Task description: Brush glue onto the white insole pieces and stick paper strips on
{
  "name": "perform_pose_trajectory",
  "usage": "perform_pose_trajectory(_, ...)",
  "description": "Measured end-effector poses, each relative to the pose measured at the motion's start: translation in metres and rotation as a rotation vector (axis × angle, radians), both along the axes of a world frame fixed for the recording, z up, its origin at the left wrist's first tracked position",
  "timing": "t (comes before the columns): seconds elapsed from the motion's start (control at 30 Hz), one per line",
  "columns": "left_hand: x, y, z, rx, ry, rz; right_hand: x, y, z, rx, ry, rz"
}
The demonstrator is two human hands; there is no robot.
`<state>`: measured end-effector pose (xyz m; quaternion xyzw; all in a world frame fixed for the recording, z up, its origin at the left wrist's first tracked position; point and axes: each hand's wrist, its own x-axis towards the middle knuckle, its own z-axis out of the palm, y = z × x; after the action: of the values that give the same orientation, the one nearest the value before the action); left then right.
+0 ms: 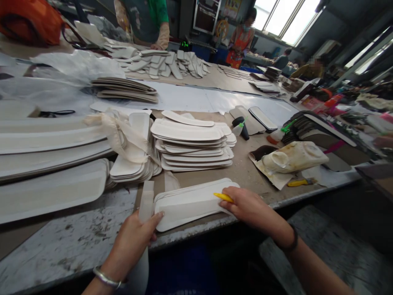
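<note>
A small stack of long, white, round-cornered panels [190, 207] lies near the table's front edge. My left hand [135, 231] grips its left end, thumb on top and the other fingers mostly hidden below. A whitish, translucent strip [146, 200] stands up beside that thumb, and pale material hangs below the same hand. At the right end, my right hand [245, 205] is closed around a yellow-handled tool [223, 197] whose tip points left over the panels. The tool's other end is hidden in the fingers.
Behind the panels stands a taller stack of white pieces [193, 147]. Long panels [52, 184] are piled at left. To the right are a stained plastic container [294, 157], a yellow brush [302, 182] and dark panels [325, 139]. Co-workers stand across the tables.
</note>
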<state>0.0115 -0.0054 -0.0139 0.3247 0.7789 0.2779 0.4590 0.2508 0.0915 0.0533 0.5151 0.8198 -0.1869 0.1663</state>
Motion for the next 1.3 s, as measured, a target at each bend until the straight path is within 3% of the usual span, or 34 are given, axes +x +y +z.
perform_pose_trajectory(0.1, 0.0, 0.001, 0.002, -0.041, 0.046, 0.0, 0.022, 0.002, -0.005, 0.044, -0.018, -0.147)
perform_pose_trajectory(0.2, 0.0, 0.001, 0.003, -0.055, 0.078, -0.007, 0.023, 0.001, -0.01, 0.108, -0.052, -0.197)
perform_pose_trajectory(0.4, -0.001, -0.003, -0.005, -0.03, 0.067, 0.012, 0.01, 0.005, -0.012, 0.185, -0.145, -0.197)
perform_pose_trajectory(0.73, -0.004, -0.004, -0.013, -0.054, 0.047, -0.019, 0.012, 0.016, -0.019, 0.131, -0.167, -0.172)
perform_pose_trajectory(0.93, -0.001, 0.004, 0.001, -0.14, 0.132, -0.074, 0.011, 0.023, -0.018, 0.079, -0.183, -0.168)
perform_pose_trajectory(1.1, 0.004, 0.009, 0.016, -0.179, 0.122, -0.066, 0.021, 0.02, -0.016, 0.182, -0.206, -0.214)
perform_pose_trajectory(1.3, 0.0, 0.003, 0.006, -0.136, 0.069, -0.053, 0.045, 0.004, -0.015, 0.318, -0.149, -0.34)
